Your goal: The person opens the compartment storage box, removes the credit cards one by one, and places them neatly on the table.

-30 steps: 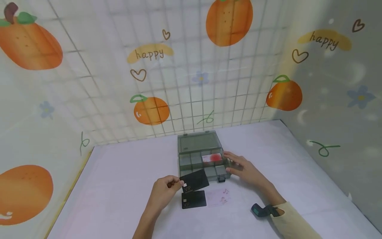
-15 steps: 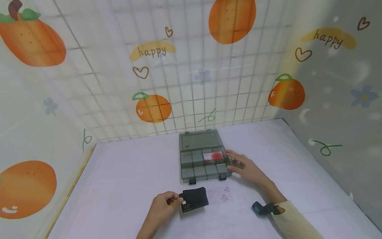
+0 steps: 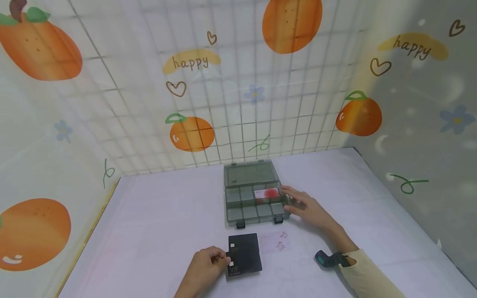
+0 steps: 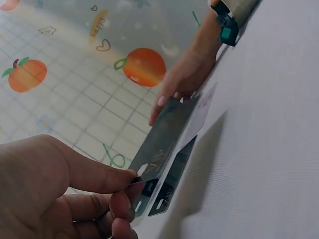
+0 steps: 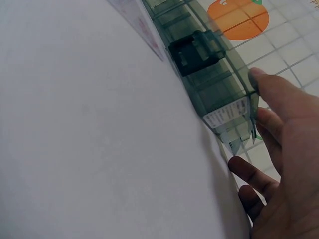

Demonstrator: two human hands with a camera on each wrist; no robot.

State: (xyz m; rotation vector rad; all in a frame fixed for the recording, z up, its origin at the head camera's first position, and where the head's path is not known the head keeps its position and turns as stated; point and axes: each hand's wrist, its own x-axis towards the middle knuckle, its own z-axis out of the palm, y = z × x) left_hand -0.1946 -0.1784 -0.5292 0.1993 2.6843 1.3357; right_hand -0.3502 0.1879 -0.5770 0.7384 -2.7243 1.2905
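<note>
My left hand [image 3: 206,269] pinches a black VIP card [image 3: 246,265] by its left edge between thumb and fingers. In the left wrist view the card is tilted above the table, its shadow falling on the cloth. A second black card [image 3: 244,241] lies just behind it, partly overlapped in the head view. To its right is a pale pink card with a floral print [image 3: 275,242]. My right hand [image 3: 307,211] rests against the right side of a translucent green compartment box [image 3: 234,215], its thumb [image 5: 269,87] at the top edge and fingers loosely bent.
The box lid [image 3: 250,174] is flipped back toward the grid-and-orange printed curtain [image 3: 231,103]. One rear compartment holds a white card with a red spot [image 3: 266,193]. Two dark latches [image 3: 240,224] stick out in front. A white cloth covers the table [image 3: 160,223].
My left hand has brought the held black card from the box's front edge toward me, past the card lying on the table. The right hand stays at the box.
</note>
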